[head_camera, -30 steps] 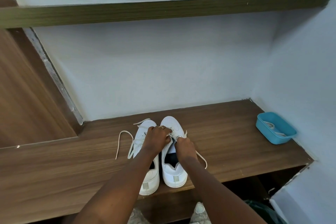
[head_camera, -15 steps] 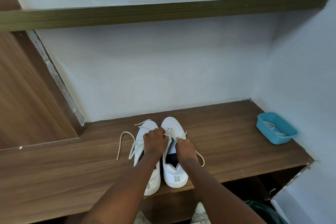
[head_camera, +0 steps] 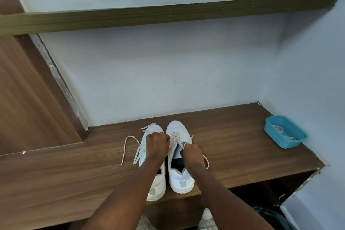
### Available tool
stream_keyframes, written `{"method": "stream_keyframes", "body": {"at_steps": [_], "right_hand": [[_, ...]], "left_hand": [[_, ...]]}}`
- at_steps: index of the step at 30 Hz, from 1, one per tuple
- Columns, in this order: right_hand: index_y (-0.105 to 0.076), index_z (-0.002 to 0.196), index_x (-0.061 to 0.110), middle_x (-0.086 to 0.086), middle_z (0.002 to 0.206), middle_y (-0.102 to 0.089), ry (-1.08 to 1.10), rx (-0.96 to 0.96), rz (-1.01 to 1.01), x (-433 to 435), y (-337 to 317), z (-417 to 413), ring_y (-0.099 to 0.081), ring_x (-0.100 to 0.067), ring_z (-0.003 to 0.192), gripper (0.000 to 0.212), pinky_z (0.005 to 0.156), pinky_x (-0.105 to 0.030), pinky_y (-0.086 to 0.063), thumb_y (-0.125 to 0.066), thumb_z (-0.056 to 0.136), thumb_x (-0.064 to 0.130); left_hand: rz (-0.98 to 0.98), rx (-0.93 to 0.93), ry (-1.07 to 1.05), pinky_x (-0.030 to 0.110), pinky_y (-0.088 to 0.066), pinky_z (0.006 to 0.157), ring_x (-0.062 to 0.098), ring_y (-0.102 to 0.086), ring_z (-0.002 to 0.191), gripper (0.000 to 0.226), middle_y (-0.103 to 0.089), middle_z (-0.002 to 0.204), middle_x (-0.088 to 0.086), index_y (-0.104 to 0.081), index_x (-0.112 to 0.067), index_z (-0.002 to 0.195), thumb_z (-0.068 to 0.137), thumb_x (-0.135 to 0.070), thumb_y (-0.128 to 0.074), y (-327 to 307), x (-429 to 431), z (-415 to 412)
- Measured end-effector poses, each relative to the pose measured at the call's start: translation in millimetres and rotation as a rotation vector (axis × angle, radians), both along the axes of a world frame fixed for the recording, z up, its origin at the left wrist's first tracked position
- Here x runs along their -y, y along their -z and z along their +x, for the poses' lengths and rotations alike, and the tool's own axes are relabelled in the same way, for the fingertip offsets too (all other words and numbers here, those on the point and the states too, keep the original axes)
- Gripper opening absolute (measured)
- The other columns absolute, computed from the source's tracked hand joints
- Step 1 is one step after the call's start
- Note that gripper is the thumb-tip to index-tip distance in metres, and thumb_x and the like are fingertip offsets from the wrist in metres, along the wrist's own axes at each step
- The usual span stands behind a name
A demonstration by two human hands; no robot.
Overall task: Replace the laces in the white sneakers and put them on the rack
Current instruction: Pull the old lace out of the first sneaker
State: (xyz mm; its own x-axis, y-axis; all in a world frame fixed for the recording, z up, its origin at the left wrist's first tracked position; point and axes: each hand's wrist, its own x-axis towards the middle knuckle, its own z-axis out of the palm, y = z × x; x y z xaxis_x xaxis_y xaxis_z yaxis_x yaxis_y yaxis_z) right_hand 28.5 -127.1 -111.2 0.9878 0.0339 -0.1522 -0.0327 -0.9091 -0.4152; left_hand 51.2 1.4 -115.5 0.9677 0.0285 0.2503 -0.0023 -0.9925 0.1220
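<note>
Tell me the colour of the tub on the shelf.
The tub is blue; the head view shows it best.

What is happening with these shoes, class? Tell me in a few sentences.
A person is lacing a pair of white sneakers that stand side by side on a wooden shelf. The left hand and right hand each pinch the lace at the eyelets of the right-hand sneaker. The left-hand sneaker has a loose lace trailing over the shelf. A blue tub at the far right holds another lace.
</note>
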Motion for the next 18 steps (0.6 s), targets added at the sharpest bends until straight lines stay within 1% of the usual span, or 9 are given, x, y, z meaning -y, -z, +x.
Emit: {"method": "stream_keyframes", "body": {"at_steps": [2, 6, 9, 10, 12, 13, 15, 16, 18], "right_hand": [[-0.057, 0.119, 0.007, -0.016, 0.116, -0.061, 0.003, -0.008, 0.007, 1, 0, 0, -0.06, -0.028, 0.106, 0.028, 0.082, -0.031, -0.047, -0.04, 0.097, 0.01], [-0.057, 0.12, 0.008, -0.013, 0.119, -0.06, 0.012, -0.009, -0.011, 1, 0, 0, -0.06, -0.025, 0.108, 0.027, 0.082, -0.029, -0.048, -0.042, 0.098, 0.013], [-0.055, 0.123, 0.01, -0.012, 0.123, -0.058, 0.008, -0.004, -0.011, 2, 0, -1, -0.058, -0.024, 0.112, 0.028, 0.084, -0.028, -0.046, -0.043, 0.099, 0.015], [-0.055, 0.123, 0.01, -0.011, 0.123, -0.057, 0.007, 0.0, -0.011, 2, 0, 0, -0.058, -0.024, 0.112, 0.028, 0.085, -0.028, -0.046, -0.043, 0.099, 0.016], [-0.055, 0.123, 0.009, -0.012, 0.124, -0.057, 0.006, -0.001, -0.009, 2, 1, 0, -0.058, -0.024, 0.112, 0.027, 0.086, -0.028, -0.046, -0.043, 0.099, 0.016], [-0.055, 0.123, 0.009, -0.012, 0.124, -0.056, 0.004, -0.002, -0.01, 1, 1, 0, -0.057, -0.024, 0.113, 0.027, 0.087, -0.028, -0.045, -0.043, 0.099, 0.016], [-0.054, 0.123, 0.009, -0.012, 0.125, -0.056, 0.009, -0.002, -0.006, 1, 2, 0, -0.056, -0.024, 0.114, 0.027, 0.088, -0.028, -0.045, -0.043, 0.099, 0.016], [-0.054, 0.123, 0.009, -0.012, 0.125, -0.056, 0.013, -0.004, -0.003, 1, 2, 0, -0.056, -0.024, 0.114, 0.027, 0.088, -0.028, -0.045, -0.043, 0.099, 0.016], [-0.054, 0.123, 0.009, -0.012, 0.124, -0.056, 0.012, -0.007, -0.004, 1, 2, 1, -0.056, -0.024, 0.114, 0.028, 0.088, -0.028, -0.045, -0.043, 0.099, 0.015]], "left_hand": [[0.0, -0.007, -0.065, 0.03, -0.037, 0.084, 0.021, -0.059, 0.101, 0.032, -0.068, 0.104, 0.001, -0.069, -0.02, 0.105, 0.099, -0.026, -0.038, -1, -4, -1], [-0.086, -0.001, -0.165, 0.03, -0.039, 0.08, 0.022, -0.061, 0.098, 0.029, -0.068, 0.103, 0.003, -0.067, -0.016, 0.103, 0.097, -0.023, -0.039, -4, -1, -3], [-0.073, 0.009, -0.054, 0.033, -0.043, 0.08, 0.025, -0.062, 0.099, 0.028, -0.068, 0.104, 0.005, -0.066, -0.014, 0.111, 0.087, -0.011, -0.051, -4, 5, -2], [-0.042, 0.015, 0.013, 0.033, -0.046, 0.077, 0.025, -0.064, 0.093, 0.032, -0.07, 0.098, 0.004, -0.068, -0.015, 0.109, 0.079, -0.007, -0.059, -4, 7, -1], [0.05, 0.016, 0.112, 0.031, -0.05, 0.063, 0.021, -0.067, 0.071, 0.031, -0.069, 0.073, -0.001, -0.076, -0.02, 0.085, 0.057, -0.006, -0.077, -2, 8, 2], [0.105, 0.0, 0.127, 0.029, -0.05, 0.059, 0.019, -0.066, 0.062, 0.027, -0.066, 0.062, -0.003, -0.075, -0.022, 0.072, 0.05, -0.008, -0.081, -1, 8, 3], [0.141, -0.076, 0.122, 0.028, -0.046, 0.058, 0.019, -0.064, 0.061, 0.012, -0.064, 0.057, -0.002, -0.072, -0.022, 0.062, 0.059, -0.012, -0.077, 1, 9, 5], [0.136, -0.092, 0.127, 0.029, -0.042, 0.061, 0.021, -0.065, 0.066, 0.01, -0.066, 0.063, 0.0, -0.072, -0.02, 0.066, 0.069, -0.011, -0.07, 0, 10, 4], [0.167, -0.073, 0.146, 0.03, -0.034, 0.065, 0.025, -0.064, 0.078, 0.021, -0.068, 0.079, 0.006, -0.071, -0.016, 0.08, 0.084, -0.008, -0.052, -1, 12, 2]]}}
